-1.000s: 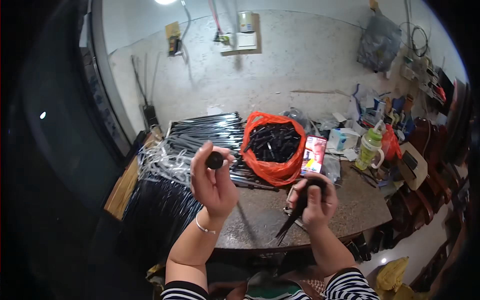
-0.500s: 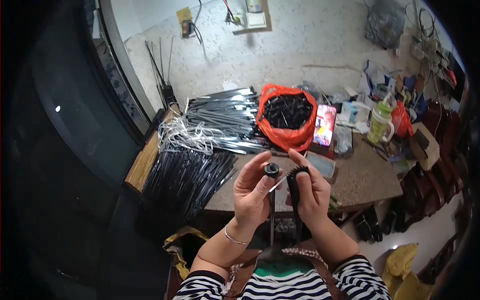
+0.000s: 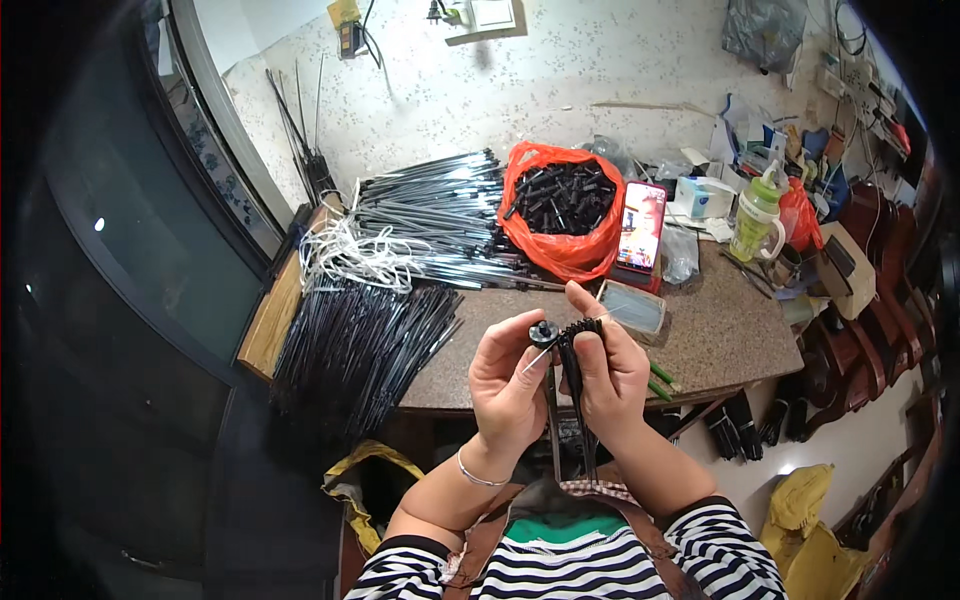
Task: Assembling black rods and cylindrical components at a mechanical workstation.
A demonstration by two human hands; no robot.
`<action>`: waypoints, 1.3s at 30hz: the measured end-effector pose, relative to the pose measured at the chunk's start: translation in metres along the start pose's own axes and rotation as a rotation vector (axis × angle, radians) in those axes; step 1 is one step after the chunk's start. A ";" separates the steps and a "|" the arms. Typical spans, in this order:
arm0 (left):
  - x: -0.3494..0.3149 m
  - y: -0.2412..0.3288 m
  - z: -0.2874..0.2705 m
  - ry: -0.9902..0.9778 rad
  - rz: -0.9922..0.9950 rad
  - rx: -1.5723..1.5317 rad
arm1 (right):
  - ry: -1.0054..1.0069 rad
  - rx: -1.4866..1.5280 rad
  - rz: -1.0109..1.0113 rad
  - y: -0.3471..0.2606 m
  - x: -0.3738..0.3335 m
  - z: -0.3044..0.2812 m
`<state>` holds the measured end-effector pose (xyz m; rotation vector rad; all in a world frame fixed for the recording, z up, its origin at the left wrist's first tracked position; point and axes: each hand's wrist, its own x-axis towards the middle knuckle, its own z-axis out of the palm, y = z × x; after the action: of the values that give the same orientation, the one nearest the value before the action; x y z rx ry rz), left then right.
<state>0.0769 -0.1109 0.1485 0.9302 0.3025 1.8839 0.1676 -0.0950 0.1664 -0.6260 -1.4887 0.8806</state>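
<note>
My left hand (image 3: 508, 385) is closed round a dark rod topped by a round black hub (image 3: 543, 334), held upright in front of my chest. In my right hand (image 3: 615, 385) a bunch of thin black ribs (image 3: 573, 370) is pinched between thumb and fingers, their small ends fanned at the top beside the hub. A thin white wire (image 3: 538, 360) slants by my left thumb, close under the hub. Whether the rib ends touch the hub I cannot tell.
Beyond my hands, a red plastic bag (image 3: 570, 258) of short black parts stands on the speckled table (image 3: 730, 345). Left lie silvery rods (image 3: 430, 215), white cord (image 3: 360, 255) and black ribs (image 3: 360, 350). Right are a phone (image 3: 641, 225), a shallow box (image 3: 635, 310), a green bottle (image 3: 755, 225) and green-handled pliers (image 3: 662, 382).
The hub and the rib ends have come closer together, my right hand shifting left. The hub has tilted a little. The whole view has shifted slightly, the table things now appearing higher.
</note>
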 end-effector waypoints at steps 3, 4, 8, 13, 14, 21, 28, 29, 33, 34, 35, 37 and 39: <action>0.005 -0.005 0.003 0.055 0.230 0.251 | -0.005 -0.099 -0.218 0.003 0.015 0.005; 0.008 -0.003 0.007 0.044 0.240 0.248 | -0.013 -0.128 -0.312 0.003 0.019 0.005; 0.029 0.004 0.016 -0.070 0.359 0.275 | 0.032 -0.149 -0.479 -0.021 0.031 0.005; 0.055 0.015 0.029 -0.231 0.593 0.525 | 0.060 -0.241 -0.541 -0.031 0.039 0.004; 0.059 0.017 0.030 -0.223 0.720 0.706 | 0.059 -0.241 -0.546 -0.028 0.039 0.005; 0.073 0.002 0.022 -0.417 0.298 0.321 | 0.099 -0.109 -0.459 -0.004 0.049 -0.002; 0.075 -0.008 0.014 -0.301 0.219 0.144 | 0.199 -0.258 -0.523 -0.005 0.053 0.008; 0.078 -0.005 0.012 -0.355 0.177 0.114 | 0.144 -0.204 -0.465 -0.007 0.056 0.004; 0.081 0.001 0.012 -0.416 0.112 0.012 | 0.095 -0.036 -0.416 -0.002 0.059 0.006; 0.080 0.000 0.018 -0.420 0.109 0.011 | 0.100 -0.038 -0.417 0.000 0.058 0.009; 0.078 0.000 0.026 -0.227 0.117 0.090 | 0.225 -0.106 -0.430 0.002 0.055 0.011; 0.085 -0.007 0.025 -0.005 0.689 0.687 | 0.383 -0.198 -0.502 0.006 0.058 0.016; 0.081 -0.006 0.021 -0.130 0.725 0.716 | 0.377 -0.161 -0.495 0.008 0.057 0.016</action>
<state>0.0769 -0.0432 0.1975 1.8206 0.6485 2.3936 0.1440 -0.0471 0.1934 -0.4749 -1.2917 0.2454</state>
